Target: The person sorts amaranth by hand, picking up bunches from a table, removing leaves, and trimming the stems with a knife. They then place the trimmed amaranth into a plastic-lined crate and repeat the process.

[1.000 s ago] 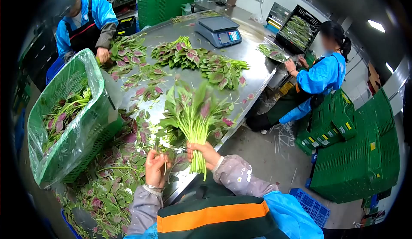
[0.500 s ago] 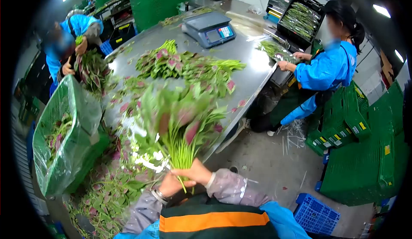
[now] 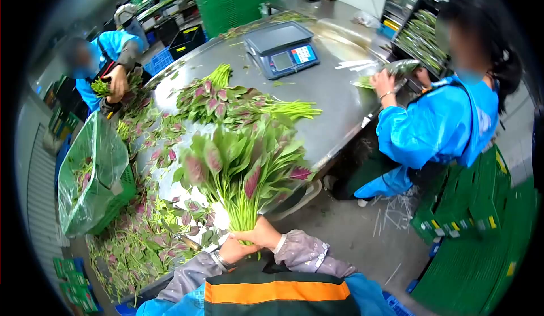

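Note:
An upright bunch of red-and-green amaranth (image 3: 241, 174) stands in front of me, its leaves spread at the top and its pale green stems gathered below. My right hand (image 3: 264, 234) is wrapped round the lower stems. Closed against the stem ends from the other side is my left hand (image 3: 236, 250). Just beyond the bunch, a pile of amaranth bundles (image 3: 218, 102) lies on the metal table (image 3: 340, 92). Loose leaves and sprigs (image 3: 144, 242) cover the table to the left of my hands.
A digital scale (image 3: 281, 49) stands at the table's far side. On the left is a green crate (image 3: 116, 205) lined with clear plastic. Co-workers stand left (image 3: 102, 61) and right (image 3: 442, 120), each handling greens. Green crates (image 3: 464, 202) are stacked at right.
The view has shifted. The bunch, blurred before, is now sharper and remains in both hands. The right co-worker has leaned in over a packed bundle; the left one's greens have shifted.

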The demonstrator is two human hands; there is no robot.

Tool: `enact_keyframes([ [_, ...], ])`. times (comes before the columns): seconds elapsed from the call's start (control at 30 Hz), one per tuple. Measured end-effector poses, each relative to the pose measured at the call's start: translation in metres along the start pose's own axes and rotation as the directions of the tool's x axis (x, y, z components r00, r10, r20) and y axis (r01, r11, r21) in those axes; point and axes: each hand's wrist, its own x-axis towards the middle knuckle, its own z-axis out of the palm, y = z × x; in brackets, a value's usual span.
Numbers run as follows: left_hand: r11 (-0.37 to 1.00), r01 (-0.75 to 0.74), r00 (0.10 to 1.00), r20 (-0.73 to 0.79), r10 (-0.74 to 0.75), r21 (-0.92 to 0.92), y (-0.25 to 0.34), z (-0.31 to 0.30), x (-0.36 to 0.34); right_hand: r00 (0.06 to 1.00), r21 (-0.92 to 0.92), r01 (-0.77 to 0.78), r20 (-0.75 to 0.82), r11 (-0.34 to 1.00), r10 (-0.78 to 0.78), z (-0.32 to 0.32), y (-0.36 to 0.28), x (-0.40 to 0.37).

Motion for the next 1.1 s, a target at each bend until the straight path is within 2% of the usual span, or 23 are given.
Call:
enact_keyframes([
  [0.03,1.0,-0.019,0.999,-0.036,0.018,-0.024,0.001,0.005,0.003,0.997,-0.016,0.072,0.025,0.997,-0.072,-0.005,0.0,0.004],
  [0.07,0.998,-0.035,0.997,-0.068,0.032,-0.045,0.003,0.007,0.006,0.997,0.034,0.061,0.051,0.998,-0.062,-0.009,-0.003,0.008],
  [0.17,0.986,-0.117,0.981,-0.167,0.097,-0.115,0.025,0.003,0.02,0.983,0.107,-0.172,0.077,0.979,0.165,-0.018,-0.018,0.027],
  [0.2,0.996,-0.008,0.993,-0.116,-0.002,-0.083,0.017,-0.005,0.03,0.954,0.217,-0.293,0.123,0.931,0.272,-0.024,-0.029,0.034],
  [0.23,0.991,-0.001,0.998,-0.061,-0.007,-0.134,0.013,-0.01,0.04,0.945,0.239,-0.322,0.146,0.916,0.294,-0.029,-0.017,0.044],
  [0.3,0.968,-0.077,0.997,-0.046,0.068,-0.239,0.029,-0.013,0.053,0.929,0.079,-0.364,0.109,0.928,0.355,-0.04,-0.025,0.058],
  [0.33,0.96,-0.195,0.979,-0.105,0.176,-0.203,0.038,-0.014,0.06,0.964,-0.039,-0.254,0.071,0.967,0.256,-0.044,-0.031,0.066],
  [0.43,0.951,-0.071,0.991,0.091,0.103,-0.301,0.032,-0.026,0.092,0.991,-0.232,-0.099,0.063,0.968,0.117,-0.07,-0.06,0.1],
  [0.47,0.936,-0.094,0.992,0.054,0.119,-0.338,0.043,-0.028,0.094,0.988,-0.219,-0.138,0.032,0.966,0.149,-0.078,-0.083,0.117],
  [0.5,0.915,-0.182,0.979,-0.157,0.133,-0.36,0.031,-0.022,0.102,0.985,-0.202,-0.17,0.001,0.965,0.174,-0.088,-0.113,0.136],
  [0.57,0.922,-0.078,0.981,-0.193,0.003,-0.379,0.005,-0.034,0.116,0.979,0.028,-0.195,0.057,0.98,0.194,-0.112,-0.161,0.177],
  [0.6,0.895,0.048,0.971,-0.189,-0.146,-0.444,0.0,-0.044,0.122,0.974,0.038,-0.215,0.08,0.976,0.211,-0.132,-0.171,0.2],
  [0.63,0.923,-0.063,0.961,-0.272,-0.046,-0.38,-0.005,-0.052,0.128,0.967,0.043,-0.237,0.106,0.971,0.231,-0.155,-0.176,0.225],
  [0.67,0.886,0.006,0.939,-0.301,-0.164,-0.463,-0.001,-0.059,0.13,0.95,0.054,-0.29,0.137,0.955,0.281,-0.18,-0.18,0.253],
  [0.7,0.8,-0.004,0.896,-0.358,-0.264,-0.6,-0.008,-0.06,0.133,0.943,0.015,-0.317,0.109,0.948,0.313,-0.203,-0.187,0.281],
  [0.73,0.757,-0.04,0.826,-0.448,-0.342,-0.652,-0.01,-0.059,0.137,0.955,-0.074,-0.276,0.092,0.958,0.282,-0.231,-0.195,0.313],
  [0.8,0.744,-0.135,0.711,-0.587,-0.388,-0.655,-0.022,-0.052,0.146,0.971,-0.208,-0.225,0.036,0.952,0.238,-0.276,-0.241,0.377],
  [0.87,0.685,-0.123,0.66,-0.575,-0.483,-0.718,-0.01,-0.042,0.155,0.987,-0.26,-0.122,0.071,0.958,0.145,-0.326,-0.282,0.446],
  [0.9,0.631,-0.142,0.649,-0.554,-0.522,-0.762,-0.005,-0.036,0.159,0.983,-0.287,-0.16,0.046,0.945,0.18,-0.346,-0.3,0.475],
  [0.97,0.591,-0.15,0.621,-0.54,-0.568,-0.793,0.006,-0.026,0.171,0.989,-0.309,-0.128,0.03,0.942,0.144,-0.377,-0.319,0.521],
  [1.03,0.603,-0.169,0.547,-0.583,-0.6,-0.779,0.002,-0.015,0.187,0.979,-0.353,-0.179,0.03,0.918,0.202,-0.423,-0.302,0.572],
  [1.1,0.687,-0.128,0.562,-0.623,-0.544,-0.715,-0.005,-0.008,0.196,0.954,-0.416,-0.212,0.106,0.884,0.279,-0.482,-0.252,0.621],
])
